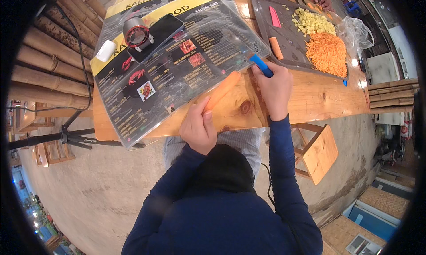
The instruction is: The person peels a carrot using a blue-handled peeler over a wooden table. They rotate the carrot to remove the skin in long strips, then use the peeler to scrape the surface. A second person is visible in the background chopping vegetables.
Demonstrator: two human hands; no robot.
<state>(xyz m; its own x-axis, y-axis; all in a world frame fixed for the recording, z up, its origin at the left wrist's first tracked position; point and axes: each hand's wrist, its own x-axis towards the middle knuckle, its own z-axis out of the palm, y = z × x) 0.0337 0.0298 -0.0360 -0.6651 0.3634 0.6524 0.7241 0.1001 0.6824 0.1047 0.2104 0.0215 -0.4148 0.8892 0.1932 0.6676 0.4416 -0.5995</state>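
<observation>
My left hand (199, 126) holds a peeled carrot (222, 90) by its near end, its far end pointing up and right near the menu's edge. To the right, my right hand (274, 88) is closed around a blue-handled tool (262, 65), whose metal end points up and left over the laminated menu (213, 45); whether it is a knife or a peeler I cannot tell. A dark tray (286, 25) at the upper right holds shredded carrot (326, 54), diced pale yellow pieces (313, 21), a carrot piece (275, 48) and a pink blade cover or handle (275, 17).
On the menus lie a phone (166, 32), a grey cylindrical device (135, 33) and a white case (106, 51). A clear plastic bag (356, 32) is beside the tray. Another person's hands (324, 2) are beyond it. A wooden stool (321, 155) and a tripod (65, 135) stand below the table.
</observation>
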